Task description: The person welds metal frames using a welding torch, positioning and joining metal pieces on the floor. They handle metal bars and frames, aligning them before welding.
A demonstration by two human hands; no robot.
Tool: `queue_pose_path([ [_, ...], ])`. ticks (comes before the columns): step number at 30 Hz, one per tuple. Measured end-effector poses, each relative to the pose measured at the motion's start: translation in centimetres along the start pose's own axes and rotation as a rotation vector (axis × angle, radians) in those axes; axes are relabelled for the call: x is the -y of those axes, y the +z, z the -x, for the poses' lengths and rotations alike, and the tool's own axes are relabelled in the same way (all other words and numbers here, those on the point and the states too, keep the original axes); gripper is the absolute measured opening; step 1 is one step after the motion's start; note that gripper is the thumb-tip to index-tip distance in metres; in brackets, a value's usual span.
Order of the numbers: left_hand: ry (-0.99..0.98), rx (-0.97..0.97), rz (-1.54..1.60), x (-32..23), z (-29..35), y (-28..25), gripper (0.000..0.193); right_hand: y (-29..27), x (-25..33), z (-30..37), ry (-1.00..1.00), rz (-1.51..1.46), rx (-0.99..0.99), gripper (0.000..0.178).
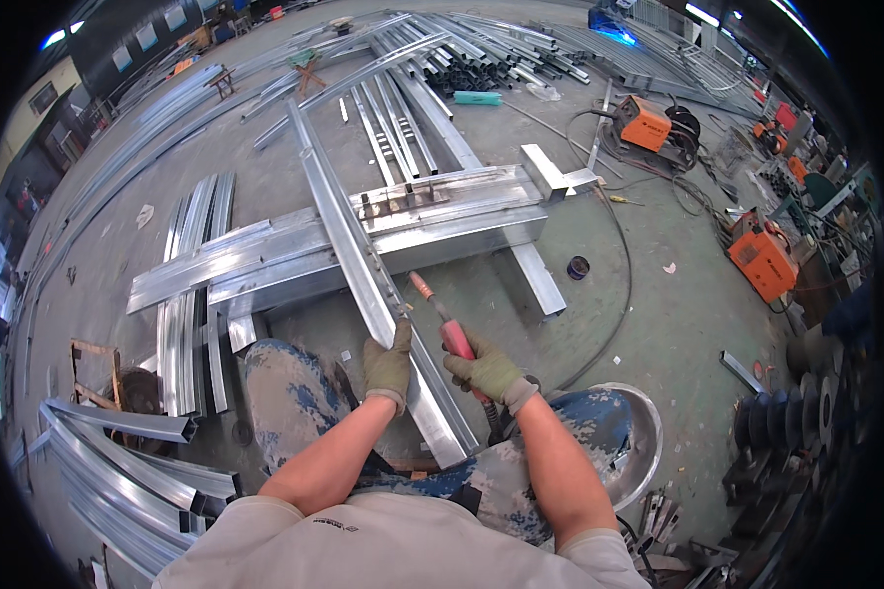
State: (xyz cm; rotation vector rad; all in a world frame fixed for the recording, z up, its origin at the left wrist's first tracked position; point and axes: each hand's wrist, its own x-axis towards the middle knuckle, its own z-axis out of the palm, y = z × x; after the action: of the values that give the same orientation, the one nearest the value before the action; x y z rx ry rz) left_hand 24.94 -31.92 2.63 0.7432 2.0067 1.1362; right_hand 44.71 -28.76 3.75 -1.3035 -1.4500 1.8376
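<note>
A long galvanized steel channel runs from my lap away across a stack of wide steel sections. My left hand, in a green-grey work glove, grips the near edge of that channel. My right hand, gloved the same way, is closed around a red-handled welding torch whose tip points up toward the channel's edge, close to my left hand. The torch's black cable loops off to the right. My knees in blue-patterned trousers sit under the channel.
Orange welding machines stand at the right among cables. Bundles of steel profiles lie left, and more lie at the far end. A metal bowl-shaped helmet rests by my right knee. A dark tape roll lies on the concrete floor.
</note>
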Motion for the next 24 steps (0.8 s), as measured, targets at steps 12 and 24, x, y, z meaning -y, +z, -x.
queue_pose_path([
  [12, -0.012, -0.016, 0.007, 1.0, -1.1, 1.6, 0.084, 1.6, 0.3, 1.0, -0.058, -0.036, -0.055, 0.055],
  [24, 0.013, 0.289, 0.186, -1.3, 0.0, -0.8, 0.062, 4.3, 0.6, 2.6, -0.261, 0.364, -0.373, 0.071],
])
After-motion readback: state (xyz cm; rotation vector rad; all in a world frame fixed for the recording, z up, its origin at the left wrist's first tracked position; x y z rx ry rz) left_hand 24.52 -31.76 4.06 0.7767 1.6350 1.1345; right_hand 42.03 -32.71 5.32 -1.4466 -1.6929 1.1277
